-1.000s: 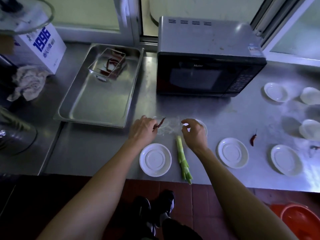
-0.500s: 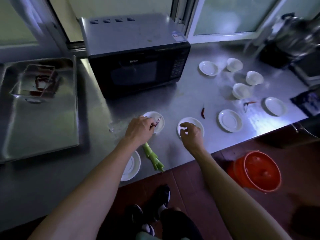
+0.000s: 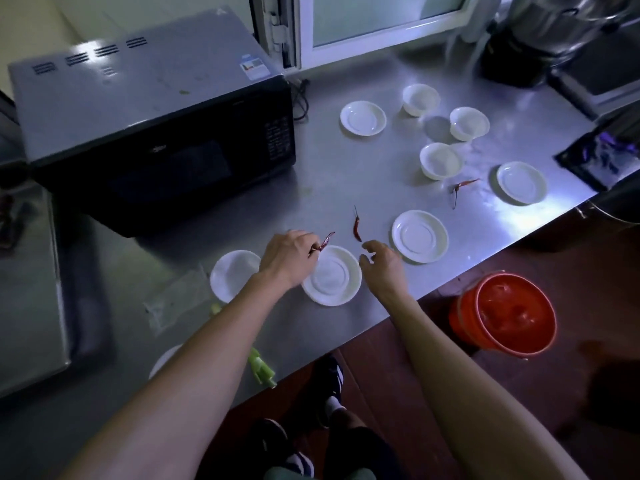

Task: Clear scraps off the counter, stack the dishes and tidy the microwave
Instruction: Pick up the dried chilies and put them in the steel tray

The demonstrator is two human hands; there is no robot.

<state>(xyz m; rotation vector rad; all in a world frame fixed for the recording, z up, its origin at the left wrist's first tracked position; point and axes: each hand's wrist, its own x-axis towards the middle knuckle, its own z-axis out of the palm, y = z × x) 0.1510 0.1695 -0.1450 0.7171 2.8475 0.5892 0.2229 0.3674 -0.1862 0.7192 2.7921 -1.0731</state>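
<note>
I count saucers (image 3: 419,236): 6 | bowls (image 3: 441,160): 3 | red chillies (image 3: 357,228): 3 | microwave (image 3: 156,123): 1 | bucket (image 3: 503,313): 1

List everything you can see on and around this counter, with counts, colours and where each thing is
Microwave: one, black with grey top, back left of the counter.
Saucers: at least six, white, spread over the counter; one partly hidden under the left arm.
Bowls: three, white, back right.
Loose chillies: two, red, one mid-counter, one near the bowls.
Held chilli: one, red, in the left hand.
Green stalk: one, front edge.
Clear plastic scrap: one, front left.
Bucket: one, orange, on the floor, right.
Metal tray: one, far left.
Left hand: pinches the chilli.
Right hand: empty, near the mid-counter chilli.
</note>
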